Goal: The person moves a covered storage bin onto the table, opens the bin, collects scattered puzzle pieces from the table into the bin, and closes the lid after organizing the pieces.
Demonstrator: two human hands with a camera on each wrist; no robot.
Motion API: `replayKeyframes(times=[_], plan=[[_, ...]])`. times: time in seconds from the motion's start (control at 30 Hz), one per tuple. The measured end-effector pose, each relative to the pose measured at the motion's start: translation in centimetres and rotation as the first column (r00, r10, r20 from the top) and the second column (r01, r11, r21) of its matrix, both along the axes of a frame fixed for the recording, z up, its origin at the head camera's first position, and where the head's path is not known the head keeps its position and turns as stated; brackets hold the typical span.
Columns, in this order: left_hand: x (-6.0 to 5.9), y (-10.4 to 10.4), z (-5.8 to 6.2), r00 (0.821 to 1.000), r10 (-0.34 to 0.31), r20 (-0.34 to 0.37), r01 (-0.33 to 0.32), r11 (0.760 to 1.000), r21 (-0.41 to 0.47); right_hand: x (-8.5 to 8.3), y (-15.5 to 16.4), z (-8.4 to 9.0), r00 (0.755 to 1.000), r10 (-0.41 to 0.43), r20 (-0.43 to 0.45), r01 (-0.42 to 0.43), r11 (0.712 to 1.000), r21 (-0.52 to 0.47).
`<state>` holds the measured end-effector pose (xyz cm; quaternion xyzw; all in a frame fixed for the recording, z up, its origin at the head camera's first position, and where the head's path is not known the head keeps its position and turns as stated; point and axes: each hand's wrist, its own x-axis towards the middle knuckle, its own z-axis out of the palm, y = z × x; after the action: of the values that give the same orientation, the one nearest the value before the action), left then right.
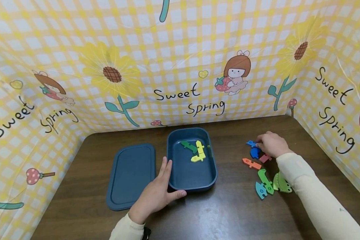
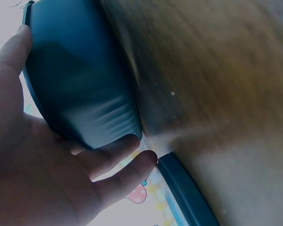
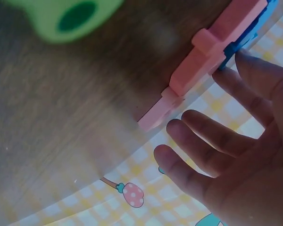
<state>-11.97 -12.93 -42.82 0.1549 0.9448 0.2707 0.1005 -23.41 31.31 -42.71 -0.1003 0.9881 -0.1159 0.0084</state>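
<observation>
Puzzle pieces (image 1: 265, 173) sit scattered right of the blue container (image 1: 211, 156), right hand (image 1: 271, 144) pinching a blue piece (image 1: 252, 143) there, left hand (image 1: 156, 195) relaxed flat against the container's near-left corner, lid (image 1: 130, 175) just left.

Both arms wear long sleeves in a pale cream knit. The right sleeve (image 1: 315, 196), on the side of the dark wooden table (image 1: 228, 213) nearest the scattered pieces, is loose and softly creased, ending in a snug cuff at the wrist. The left sleeve (image 1: 124, 230) shows only its cuff at the table's near edge, with a dark band (image 1: 146, 232) just beside it (perhaps a strap; too little shows to tell). The left hand (image 1: 156, 195) and right hand (image 1: 271, 144) are bare, without rings or gloves.
</observation>
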Motion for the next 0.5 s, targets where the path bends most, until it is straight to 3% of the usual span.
replayKeyframes(times=[0.27, 0.5], plan=[[0.06, 0.05, 0.00, 1.000, -0.004, 0.007, 0.004, 1.000, 0.016, -0.04, 0.72, 0.27, 0.998, 0.006, 0.070, -0.002, 0.998, -0.057], [0.10, 0.05, 0.28, 1.000, 0.006, 0.015, -0.006, 1.000, 0.022, -0.19, 0.63, 0.07, 0.997, -0.011, 0.078, 0.011, 1.000, 0.001]])
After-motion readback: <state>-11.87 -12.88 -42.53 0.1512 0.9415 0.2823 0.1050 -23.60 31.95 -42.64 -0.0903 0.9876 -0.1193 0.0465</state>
